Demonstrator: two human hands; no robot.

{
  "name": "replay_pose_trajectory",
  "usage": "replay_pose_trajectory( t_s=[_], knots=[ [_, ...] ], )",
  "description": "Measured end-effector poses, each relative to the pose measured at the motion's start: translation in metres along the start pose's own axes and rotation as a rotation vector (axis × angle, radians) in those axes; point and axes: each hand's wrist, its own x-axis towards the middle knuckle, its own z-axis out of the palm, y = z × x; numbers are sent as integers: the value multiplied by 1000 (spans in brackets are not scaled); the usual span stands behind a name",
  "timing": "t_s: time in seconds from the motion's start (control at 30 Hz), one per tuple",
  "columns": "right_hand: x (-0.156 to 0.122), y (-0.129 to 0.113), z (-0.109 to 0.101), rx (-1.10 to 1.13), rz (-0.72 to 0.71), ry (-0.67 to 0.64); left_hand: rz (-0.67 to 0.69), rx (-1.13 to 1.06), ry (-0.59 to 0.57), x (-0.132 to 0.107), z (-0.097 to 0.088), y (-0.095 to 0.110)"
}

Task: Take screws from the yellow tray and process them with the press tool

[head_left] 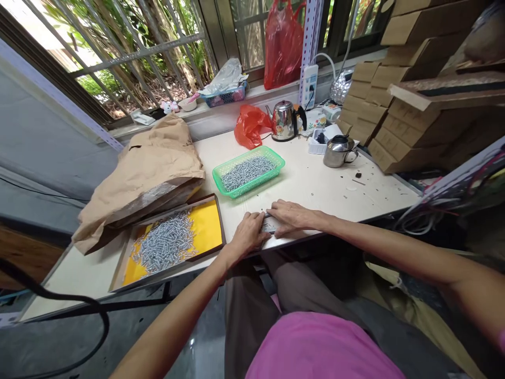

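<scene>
Near the table's front edge, my left hand and my right hand grip opposite ends of a small flat grey plate. Their fingers curl over its ends and hide much of it, so its exact kind does not show. Just behind my hands stands a green plastic basket with many small silvery metal pieces in it, perhaps screws or springs. To the left of my left hand lies a shallow tray with a yellow lining and a heap of similar silvery pieces.
A big brown paper bag leans behind the tray. Towards the window are a red plastic bag, a kettle and a small metal pot. Stacked cardboard boxes rise at the right, with part of another person beyond.
</scene>
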Motion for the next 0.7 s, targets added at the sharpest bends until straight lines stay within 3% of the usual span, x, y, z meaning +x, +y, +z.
replay_pose_trajectory(
  t_s=[0.2,0.33,0.57,0.7],
  knots=[
    [-11,-5,-19,-61,95,-90,78,27,-48,15,-8,-8],
    [-12,-14,-18,-41,142,-87,156,-9,-59,19,-6,-7],
    [-7,-6,-2,64,156,34,-28,-11,2,20,2,2],
    [0,15,-5,67,-6,73,-92,37,60,15,6,9]
  ],
)
